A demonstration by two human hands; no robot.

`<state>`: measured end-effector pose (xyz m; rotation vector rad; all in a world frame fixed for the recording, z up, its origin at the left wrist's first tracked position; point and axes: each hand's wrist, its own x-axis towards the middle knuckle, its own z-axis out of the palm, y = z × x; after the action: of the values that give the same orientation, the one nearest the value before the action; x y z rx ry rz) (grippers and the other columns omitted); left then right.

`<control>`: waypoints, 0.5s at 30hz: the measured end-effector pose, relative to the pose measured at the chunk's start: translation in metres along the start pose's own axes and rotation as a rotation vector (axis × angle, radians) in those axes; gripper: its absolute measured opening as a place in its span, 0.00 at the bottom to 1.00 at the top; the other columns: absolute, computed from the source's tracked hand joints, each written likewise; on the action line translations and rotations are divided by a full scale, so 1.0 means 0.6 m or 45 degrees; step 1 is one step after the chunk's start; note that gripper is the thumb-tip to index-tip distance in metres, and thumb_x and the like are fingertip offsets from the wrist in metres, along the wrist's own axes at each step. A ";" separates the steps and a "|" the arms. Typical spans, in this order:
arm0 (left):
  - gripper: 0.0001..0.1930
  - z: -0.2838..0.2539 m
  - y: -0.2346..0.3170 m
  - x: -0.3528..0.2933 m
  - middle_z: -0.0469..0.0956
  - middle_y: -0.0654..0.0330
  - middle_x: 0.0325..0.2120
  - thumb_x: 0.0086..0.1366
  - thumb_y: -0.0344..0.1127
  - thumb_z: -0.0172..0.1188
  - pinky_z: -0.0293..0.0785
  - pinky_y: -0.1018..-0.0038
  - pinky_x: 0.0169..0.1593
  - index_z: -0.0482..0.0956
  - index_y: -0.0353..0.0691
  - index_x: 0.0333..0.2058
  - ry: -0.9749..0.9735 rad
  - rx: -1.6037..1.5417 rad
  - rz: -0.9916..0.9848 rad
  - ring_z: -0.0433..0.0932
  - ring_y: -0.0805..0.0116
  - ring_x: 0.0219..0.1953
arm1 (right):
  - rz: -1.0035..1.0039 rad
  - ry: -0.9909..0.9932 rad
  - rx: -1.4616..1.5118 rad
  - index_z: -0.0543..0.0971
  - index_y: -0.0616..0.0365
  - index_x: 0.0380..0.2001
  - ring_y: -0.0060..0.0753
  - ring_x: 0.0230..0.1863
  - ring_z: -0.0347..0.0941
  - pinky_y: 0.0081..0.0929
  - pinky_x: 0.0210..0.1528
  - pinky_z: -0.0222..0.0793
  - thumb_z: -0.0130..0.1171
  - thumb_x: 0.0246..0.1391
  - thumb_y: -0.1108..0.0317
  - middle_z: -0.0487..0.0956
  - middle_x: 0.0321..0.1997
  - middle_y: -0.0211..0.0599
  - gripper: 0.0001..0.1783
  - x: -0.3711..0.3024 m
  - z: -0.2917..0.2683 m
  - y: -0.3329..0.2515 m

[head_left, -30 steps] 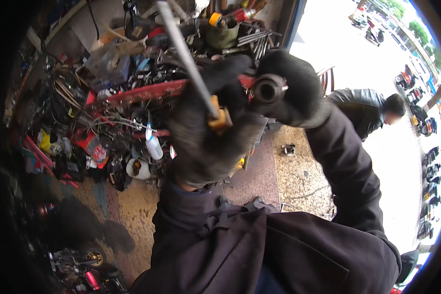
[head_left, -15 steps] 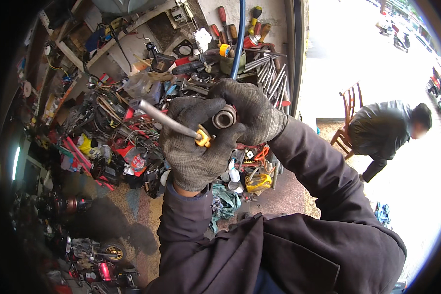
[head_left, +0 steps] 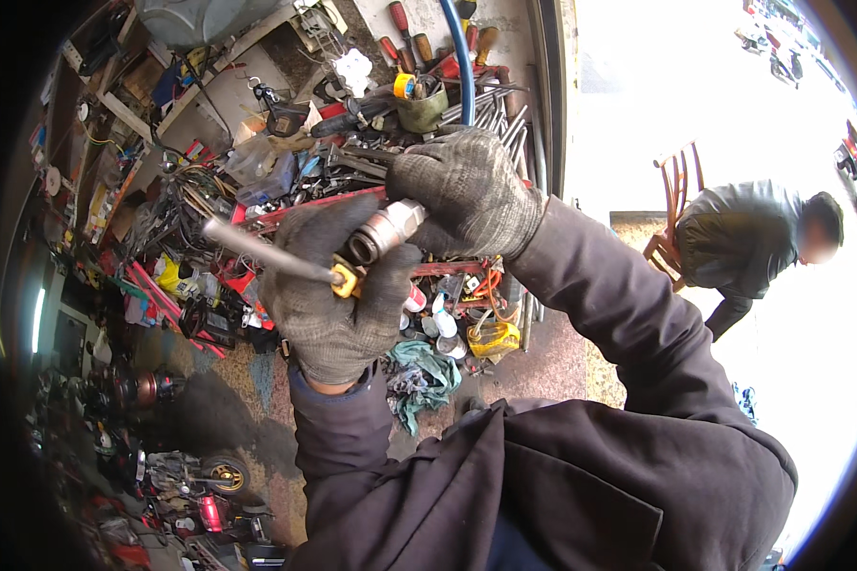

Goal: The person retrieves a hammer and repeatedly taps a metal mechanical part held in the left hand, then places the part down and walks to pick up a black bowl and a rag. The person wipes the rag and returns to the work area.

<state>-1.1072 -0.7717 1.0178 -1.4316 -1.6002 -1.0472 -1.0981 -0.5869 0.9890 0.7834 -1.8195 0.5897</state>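
Observation:
My gloved left hand (head_left: 328, 319) is closed around a tool with a long bare metal tube (head_left: 262, 250) and a yellow piece (head_left: 346, 278) at the tube's base; the palm hides the rest. Just above its fingers, a metal hose coupler (head_left: 388, 231) points down and left, its round open end facing me. My gloved right hand (head_left: 467, 190) grips the coupler's far end, fingers curled. A blue hose (head_left: 461, 67) hangs down behind that hand; where it meets the coupler is hidden. The left thumb and fingers are close around the coupler's open end.
Beyond my hands lies a cluttered bench with a can of tools (head_left: 422, 109), screwdrivers (head_left: 400, 17) and long metal rods. Below are a teal rag (head_left: 428, 376) and a yellow container (head_left: 495, 340). Right, a person (head_left: 747, 233) bends beside a wooden chair (head_left: 671, 219). Motorcycle parts stand lower left.
Both hands have shifted left in the picture. The coupler has tilted, so its side now shows as well as its open end. Its far end stands further out from the left hand.

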 end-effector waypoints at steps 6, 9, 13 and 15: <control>0.17 0.030 0.007 -0.014 0.79 0.53 0.32 0.55 0.36 0.68 0.75 0.71 0.36 0.78 0.31 0.40 0.198 -0.120 -0.134 0.78 0.66 0.32 | 0.010 0.030 -0.042 0.75 0.55 0.27 0.49 0.22 0.75 0.41 0.24 0.69 0.67 0.40 0.59 0.73 0.16 0.40 0.15 0.001 -0.016 0.009; 0.17 0.030 -0.006 -0.016 0.79 0.53 0.31 0.54 0.34 0.68 0.74 0.72 0.35 0.78 0.30 0.40 0.079 -0.070 -0.071 0.77 0.67 0.31 | 0.053 -0.011 -0.074 0.75 0.55 0.27 0.49 0.23 0.75 0.42 0.24 0.69 0.67 0.40 0.59 0.74 0.17 0.40 0.16 -0.003 -0.023 0.014; 0.15 0.044 -0.010 -0.020 0.78 0.56 0.29 0.56 0.35 0.66 0.72 0.74 0.34 0.78 0.31 0.39 0.190 -0.271 -0.208 0.76 0.68 0.30 | -0.057 -0.092 -0.073 0.74 0.55 0.28 0.47 0.24 0.76 0.41 0.26 0.70 0.67 0.40 0.59 0.75 0.19 0.39 0.15 -0.011 -0.031 0.019; 0.15 0.042 -0.003 -0.022 0.78 0.58 0.28 0.57 0.37 0.66 0.72 0.74 0.33 0.78 0.32 0.38 0.307 -0.364 -0.261 0.75 0.69 0.28 | -0.058 -0.112 -0.099 0.74 0.53 0.29 0.46 0.24 0.76 0.41 0.27 0.70 0.67 0.39 0.61 0.75 0.19 0.37 0.15 -0.015 -0.037 0.024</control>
<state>-1.1078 -0.7537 0.9955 -1.2786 -1.4869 -1.5584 -1.0926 -0.5595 0.9877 0.8064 -1.8882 0.4588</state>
